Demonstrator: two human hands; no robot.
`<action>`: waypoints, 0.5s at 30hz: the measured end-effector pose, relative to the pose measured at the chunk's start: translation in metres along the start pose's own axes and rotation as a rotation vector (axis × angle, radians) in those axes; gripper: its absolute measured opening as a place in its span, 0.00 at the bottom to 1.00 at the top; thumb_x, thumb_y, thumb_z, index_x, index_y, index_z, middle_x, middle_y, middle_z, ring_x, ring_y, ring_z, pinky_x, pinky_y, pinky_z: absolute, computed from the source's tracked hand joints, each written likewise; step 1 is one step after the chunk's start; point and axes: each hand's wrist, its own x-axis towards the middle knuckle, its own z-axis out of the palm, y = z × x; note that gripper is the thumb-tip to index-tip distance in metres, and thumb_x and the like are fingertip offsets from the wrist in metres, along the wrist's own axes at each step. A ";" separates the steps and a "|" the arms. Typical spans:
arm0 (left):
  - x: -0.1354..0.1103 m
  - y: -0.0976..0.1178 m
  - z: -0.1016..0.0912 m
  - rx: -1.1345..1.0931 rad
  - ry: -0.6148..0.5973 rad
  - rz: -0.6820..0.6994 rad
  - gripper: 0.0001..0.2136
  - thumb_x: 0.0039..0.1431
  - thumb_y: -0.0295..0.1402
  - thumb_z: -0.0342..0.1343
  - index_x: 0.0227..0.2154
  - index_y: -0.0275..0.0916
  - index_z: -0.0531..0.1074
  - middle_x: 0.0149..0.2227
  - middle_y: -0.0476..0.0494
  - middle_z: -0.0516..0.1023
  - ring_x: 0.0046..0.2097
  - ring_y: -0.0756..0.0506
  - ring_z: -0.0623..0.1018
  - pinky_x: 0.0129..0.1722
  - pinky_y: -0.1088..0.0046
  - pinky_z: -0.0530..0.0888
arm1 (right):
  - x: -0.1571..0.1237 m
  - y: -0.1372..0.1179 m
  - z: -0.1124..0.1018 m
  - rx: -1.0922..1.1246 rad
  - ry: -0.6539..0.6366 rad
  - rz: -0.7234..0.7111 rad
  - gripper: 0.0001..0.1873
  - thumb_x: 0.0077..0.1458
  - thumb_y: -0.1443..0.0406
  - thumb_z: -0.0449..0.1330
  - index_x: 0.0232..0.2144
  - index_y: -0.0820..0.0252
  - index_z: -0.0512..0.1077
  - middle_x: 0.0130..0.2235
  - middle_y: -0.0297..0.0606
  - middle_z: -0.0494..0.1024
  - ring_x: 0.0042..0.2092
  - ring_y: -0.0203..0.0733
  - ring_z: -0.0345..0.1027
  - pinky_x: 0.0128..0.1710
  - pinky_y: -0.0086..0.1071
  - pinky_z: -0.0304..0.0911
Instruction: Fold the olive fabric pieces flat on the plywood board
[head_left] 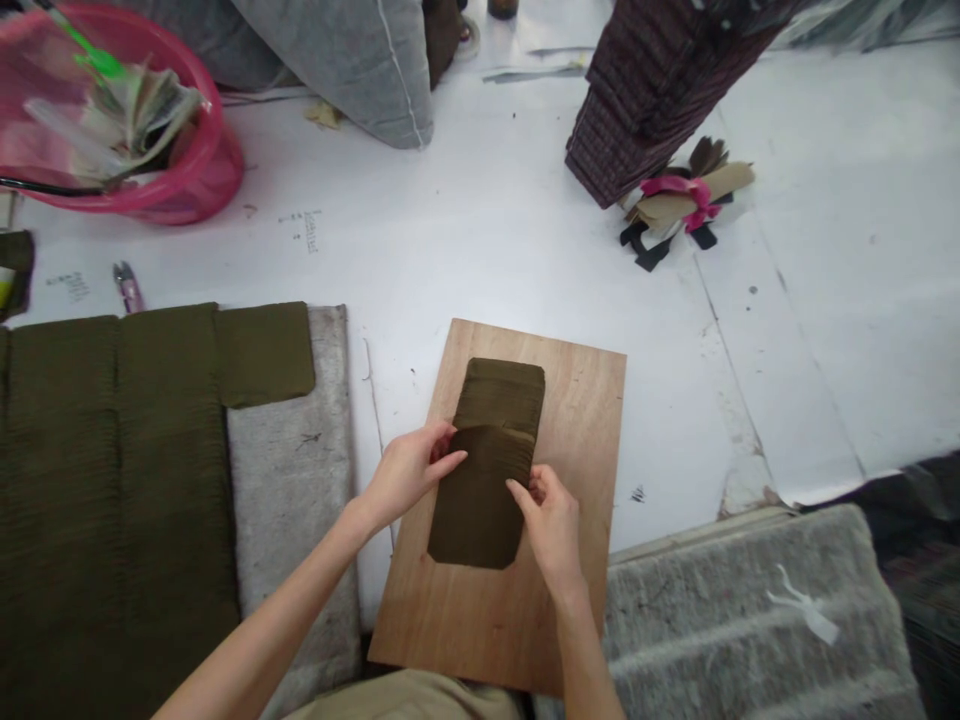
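On a wooden board [577,420] in front of me lies a small pile of dark olive fabric pieces [504,385] with cut-off corners. My left hand [412,468] pinches the left edge of the top fabric piece [480,505], thumb on its upper side. Across from it, my right hand [551,520] grips the right edge of that same piece, fingers partly hidden beneath. The piece's far edge bows up slightly, and the layers under it show beyond. To the left, overlapping rows of similar olive pieces [169,420] cover a grey felt-like mat [289,500].
At the upper left stands a pink bucket [187,190] full of scraps. Small thread snips [128,288] lie below it. A tall dark maroon fabric stack [637,110] and a tied scrap bundle [679,205] are at the upper right. Grey padding [757,600] lies lower right.
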 end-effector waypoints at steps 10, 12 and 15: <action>-0.025 -0.010 0.022 -0.054 -0.036 -0.137 0.12 0.56 0.40 0.54 0.23 0.39 0.64 0.23 0.53 0.69 0.25 0.50 0.67 0.25 0.76 0.57 | -0.003 0.004 0.004 -0.023 0.047 -0.036 0.14 0.56 0.53 0.56 0.29 0.58 0.67 0.28 0.33 0.74 0.29 0.37 0.66 0.29 0.27 0.59; -0.026 -0.014 0.027 -0.157 -0.024 -0.131 0.12 0.56 0.40 0.54 0.23 0.39 0.63 0.22 0.52 0.68 0.26 0.51 0.66 0.25 0.76 0.58 | -0.005 0.004 0.004 -0.015 0.063 -0.034 0.16 0.55 0.51 0.56 0.28 0.58 0.67 0.26 0.32 0.73 0.28 0.36 0.64 0.28 0.27 0.58; -0.029 -0.017 0.029 -0.350 0.009 -0.131 0.11 0.55 0.38 0.54 0.23 0.38 0.64 0.23 0.52 0.67 0.26 0.51 0.65 0.25 0.77 0.59 | -0.010 0.004 0.004 0.025 0.066 -0.017 0.19 0.51 0.48 0.58 0.25 0.58 0.67 0.24 0.33 0.71 0.26 0.37 0.64 0.27 0.29 0.60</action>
